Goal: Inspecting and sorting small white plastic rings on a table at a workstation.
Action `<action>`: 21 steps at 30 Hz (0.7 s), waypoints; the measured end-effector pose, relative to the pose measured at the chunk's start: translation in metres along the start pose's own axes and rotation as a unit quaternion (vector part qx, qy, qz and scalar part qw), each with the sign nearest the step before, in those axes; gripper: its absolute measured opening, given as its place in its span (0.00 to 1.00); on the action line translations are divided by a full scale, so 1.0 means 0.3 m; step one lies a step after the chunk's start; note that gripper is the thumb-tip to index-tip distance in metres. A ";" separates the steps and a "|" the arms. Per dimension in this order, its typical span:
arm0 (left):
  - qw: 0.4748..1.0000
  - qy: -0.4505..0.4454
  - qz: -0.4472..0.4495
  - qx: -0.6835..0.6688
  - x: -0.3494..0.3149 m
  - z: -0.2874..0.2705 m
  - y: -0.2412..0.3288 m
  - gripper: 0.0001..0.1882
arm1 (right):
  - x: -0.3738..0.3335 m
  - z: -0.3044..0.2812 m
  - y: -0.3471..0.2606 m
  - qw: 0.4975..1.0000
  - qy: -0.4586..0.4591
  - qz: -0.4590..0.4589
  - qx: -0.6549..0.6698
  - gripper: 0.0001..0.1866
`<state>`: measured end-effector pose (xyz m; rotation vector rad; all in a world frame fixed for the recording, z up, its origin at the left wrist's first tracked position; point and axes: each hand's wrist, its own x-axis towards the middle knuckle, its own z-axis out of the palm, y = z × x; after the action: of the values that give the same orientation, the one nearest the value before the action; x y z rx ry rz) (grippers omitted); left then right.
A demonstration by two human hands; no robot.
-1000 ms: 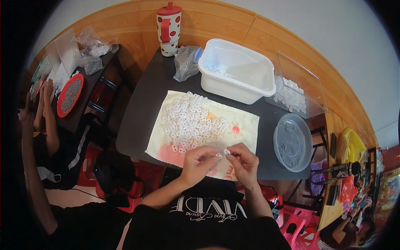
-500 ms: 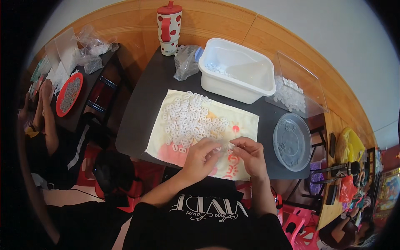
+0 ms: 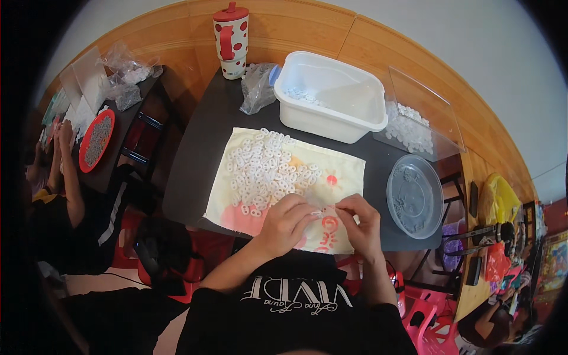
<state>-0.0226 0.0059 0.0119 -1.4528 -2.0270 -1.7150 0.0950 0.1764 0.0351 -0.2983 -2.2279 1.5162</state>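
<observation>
A small white piece showed at the fingertips of the left grip, partly covered, so its full shape could not be made out. That grip's thumb and forefinger were pinched together on it. The right grip was just beside it, thumb and forefinger bent toward the piece; whether they had closed on anything could not be told. Both were over a pale yellow cloth with red and orange print, and the left grip hid part of its near edge.

Beyond and left of the left grip lay a loose heap of white oval links, many with two holes, overlapping one another. Farther beyond the grips, a white tub stood on the dark desk, pale bits in its left end. Left of the tub were a crumpled clear bag and a spotted tumbler. Right of the right grip, a round clear tray held greyish bits; beyond it, a clear box held whitish pieces.
</observation>
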 end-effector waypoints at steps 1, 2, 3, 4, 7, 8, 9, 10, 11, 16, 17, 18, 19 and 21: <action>1.000 -0.001 -0.002 0.001 -0.005 -0.001 -0.002 0.10 | 0.002 -0.015 -0.012 0.990 0.008 -0.061 -0.124 0.05; 1.000 -0.011 0.010 0.016 -0.003 -0.001 -0.003 0.11 | 0.001 -0.037 -0.003 0.990 0.010 -0.060 -0.124 0.05; 0.999 -0.021 0.021 0.032 -0.001 -0.001 -0.004 0.11 | -0.001 -0.060 0.013 0.975 -0.002 -0.096 -0.202 0.06; 0.999 -0.022 0.022 0.031 -0.001 -0.004 -0.010 0.11 | -0.003 -0.071 0.025 0.951 -0.013 -0.131 -0.278 0.07; 0.996 -0.045 0.020 0.077 -0.004 0.000 -0.030 0.14 | -0.017 -0.078 0.038 0.940 -0.055 -0.153 -0.299 0.10; 0.996 -0.038 0.015 0.079 -0.005 0.002 -0.034 0.15 | -0.019 -0.073 0.037 0.941 -0.054 -0.153 -0.298 0.10; 0.996 -0.031 0.010 0.081 -0.003 0.003 -0.036 0.15 | -0.019 -0.065 0.033 0.930 -0.060 -0.164 -0.323 0.11; 0.996 -0.031 0.010 0.082 0.004 0.004 -0.032 0.15 | -0.020 -0.061 0.031 0.919 -0.065 -0.176 -0.347 0.11; 0.995 -0.028 0.025 0.093 0.016 0.003 -0.025 0.15 | -0.020 -0.060 0.033 0.919 -0.065 -0.177 -0.346 0.11; 0.980 -0.077 0.039 0.177 0.027 0.015 -0.020 0.13 | -0.013 -0.065 0.032 0.908 -0.100 -0.177 -0.366 0.09; 0.974 -0.098 0.033 0.204 0.032 0.011 -0.023 0.12 | -0.014 -0.067 0.034 0.909 -0.097 -0.176 -0.366 0.09; 0.965 -0.120 0.027 0.230 0.035 0.008 -0.026 0.11 | -0.013 -0.067 0.038 0.904 -0.100 -0.181 -0.375 0.08; 0.965 -0.121 0.029 0.229 0.036 0.011 -0.031 0.11 | -0.012 -0.068 0.040 0.899 -0.104 -0.186 -0.383 0.08; 0.977 -0.097 0.048 0.186 0.025 0.014 -0.044 0.13 | -0.010 -0.070 0.039 0.900 -0.099 -0.192 -0.380 0.08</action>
<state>-0.0339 0.0149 0.0058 -1.6026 -2.1795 -1.1160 0.1067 0.1972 0.0301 0.0852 -2.7496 0.4417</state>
